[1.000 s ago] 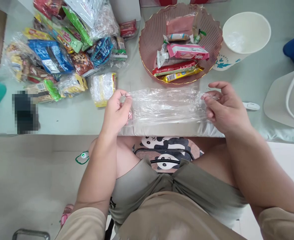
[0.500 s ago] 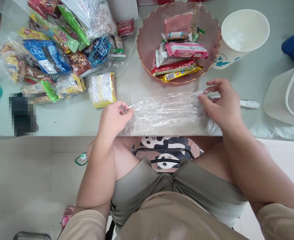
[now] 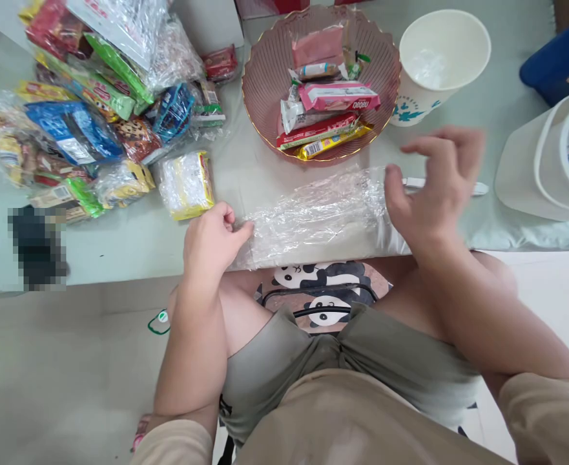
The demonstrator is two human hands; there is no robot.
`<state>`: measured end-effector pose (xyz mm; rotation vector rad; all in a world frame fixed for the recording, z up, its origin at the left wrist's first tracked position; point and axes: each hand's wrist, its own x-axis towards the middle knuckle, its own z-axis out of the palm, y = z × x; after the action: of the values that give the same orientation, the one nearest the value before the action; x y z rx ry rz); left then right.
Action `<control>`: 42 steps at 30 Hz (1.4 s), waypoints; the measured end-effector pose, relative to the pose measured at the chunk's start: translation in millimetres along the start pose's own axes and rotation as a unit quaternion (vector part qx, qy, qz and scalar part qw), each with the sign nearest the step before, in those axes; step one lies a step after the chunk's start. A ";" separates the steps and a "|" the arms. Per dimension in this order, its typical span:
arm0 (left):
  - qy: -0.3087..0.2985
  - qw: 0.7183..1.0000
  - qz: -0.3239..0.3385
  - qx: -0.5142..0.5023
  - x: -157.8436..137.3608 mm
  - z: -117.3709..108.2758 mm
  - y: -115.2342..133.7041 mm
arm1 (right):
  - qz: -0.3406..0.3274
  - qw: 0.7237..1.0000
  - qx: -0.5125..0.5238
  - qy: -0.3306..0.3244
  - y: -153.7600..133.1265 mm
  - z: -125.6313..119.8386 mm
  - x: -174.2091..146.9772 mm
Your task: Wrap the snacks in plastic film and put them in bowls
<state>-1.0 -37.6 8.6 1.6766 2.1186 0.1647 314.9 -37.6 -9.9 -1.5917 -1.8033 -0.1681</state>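
A crinkled sheet of clear plastic film (image 3: pixel 318 213) lies spread along the table's front edge. At its left end, my left hand (image 3: pixel 214 239) has its fingers curled and the thumb against the film's edge. My right hand (image 3: pixel 434 187) hovers over the right end, thumb and fingers apart and holding nothing. Partly hidden beneath it is a slim white tool (image 3: pixel 480 188), its kind unclear. Just beyond my left hand sits a yellow-edged pack (image 3: pixel 186 186) wrapped in clear plastic.
A pink ribbed glass bowl (image 3: pixel 259 110) with several wrapped snacks stands behind the film. Right of it are a white paper tub (image 3: pixel 446 97) and white buckets (image 3: pixel 521 174). Snack packets (image 3: pixel 78 129) are heaped at left, near a blurred dark object (image 3: pixel 37 248).
My right hand has let go of the film and lifted away, its fingers spreading. The left stays at the film's left end. The view has shifted slightly.
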 end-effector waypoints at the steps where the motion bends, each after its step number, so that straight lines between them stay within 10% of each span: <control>1: 0.001 1.000 0.005 0.001 0.2 0.8 0.6 | -0.031 0.999 0.021 0.023 -6.8 -3.9 -4.4; 7: 0.014 0.999 0.029 -0.010 1.2 4.2 1.2 | -0.297 0.926 0.156 -0.173 -60.6 11.6 -51.8; 19: 0.042 0.990 0.059 -0.125 -0.6 1.7 -0.9 | -0.251 0.931 0.143 -0.224 -70.8 28.8 -72.1; 24: 0.042 0.955 0.150 -0.252 -6.1 -1.0 -1.9 | -0.303 0.883 0.268 -0.239 -60.5 11.8 -63.6; 34: -0.374 0.857 0.307 -0.176 -40.6 19.3 11.2 | -0.071 0.818 0.485 -0.302 -16.1 -29.1 -44.9; 42: -0.172 0.894 0.395 -0.123 -55.1 48.6 32.8 | -0.016 0.842 0.464 -0.275 -12.9 -32.3 -49.8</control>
<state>57.7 -89.6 -9.4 2.1151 1.0239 0.3277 315.9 -98.3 -10.4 -0.9138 -1.8435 1.0997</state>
